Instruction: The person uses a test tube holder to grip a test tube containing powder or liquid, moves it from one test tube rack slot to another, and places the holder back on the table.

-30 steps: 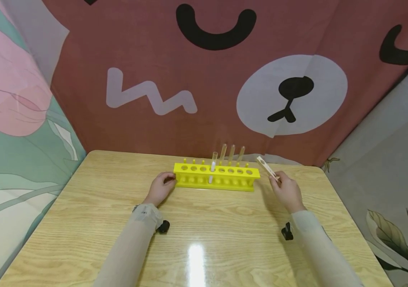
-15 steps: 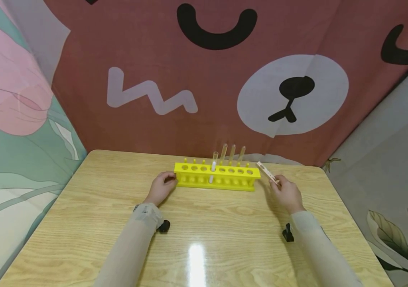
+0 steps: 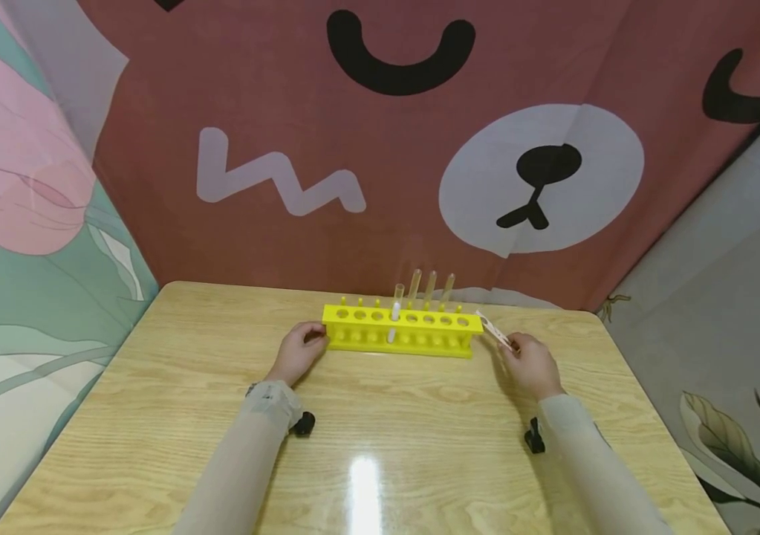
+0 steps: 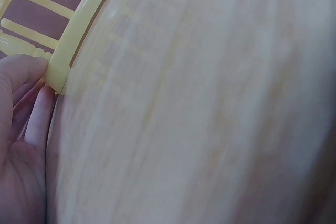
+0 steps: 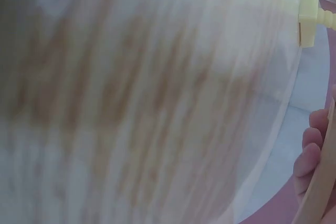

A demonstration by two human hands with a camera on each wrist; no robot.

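Observation:
A yellow test tube rack [image 3: 353,319] stands at the back of the table. My left hand [image 3: 298,352] pinches its left end, thumb and a finger at the corner of the base [image 4: 62,69] in the left wrist view. To the right of the rack, my right hand [image 3: 533,365] grips a wooden test tube holder [image 3: 496,333], whose far end points up and left beside the rack's right end; whether they touch I cannot tell. Part of the wooden holder [image 5: 319,190] crosses the right wrist view's edge. One test tube [image 3: 396,310] with white contents stands upright in a middle hole.
Several clear test tubes [image 3: 415,284] sit upside down on the rack's back pegs, leaning slightly. A wood-grain table [image 3: 420,416] lies under everything, with a printed curtain [image 3: 273,245] hanging right behind its back edge.
The test tube holder's far end has dropped lower and now lies beside the rack's right end. My right hand has sunk slightly. The left hand and rack hold still.

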